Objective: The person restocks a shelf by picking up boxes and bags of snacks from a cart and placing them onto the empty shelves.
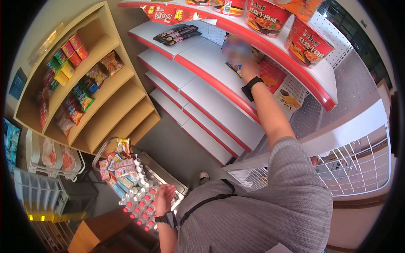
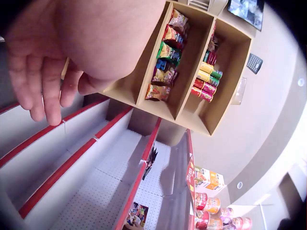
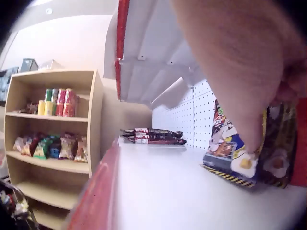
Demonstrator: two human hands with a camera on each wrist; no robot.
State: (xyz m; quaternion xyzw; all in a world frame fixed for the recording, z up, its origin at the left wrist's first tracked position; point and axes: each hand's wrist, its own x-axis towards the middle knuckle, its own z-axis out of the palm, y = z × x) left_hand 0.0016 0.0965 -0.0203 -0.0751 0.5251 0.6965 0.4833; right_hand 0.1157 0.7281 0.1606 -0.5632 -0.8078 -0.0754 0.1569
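My right hand [image 1: 249,69] reaches onto the upper white shelf [image 1: 206,57]. In the right wrist view it pinches a colourful snack packet [image 3: 229,152] with a yellow-and-black striped lower edge, the thumb on its printed front. A similar dark packet [image 3: 278,160] with a pale round picture stands right beside it. The packet's lower edge is at the shelf surface; the other fingers are mostly hidden. My left hand [image 1: 164,198] hangs near the bottles [image 1: 143,202] with red and white caps, fingers loosely extended and holding nothing, as the left wrist view also shows.
Dark packets [image 3: 151,136] lie flat farther along the shelf. Red boxes [image 1: 270,75] stand to the right, and instant noodle tubs [image 1: 310,42] sit above. A cart [image 1: 179,185] carries bottles and snack bags [image 1: 124,168]. A wooden shelf unit [image 1: 114,99] holds bags and cans at left.
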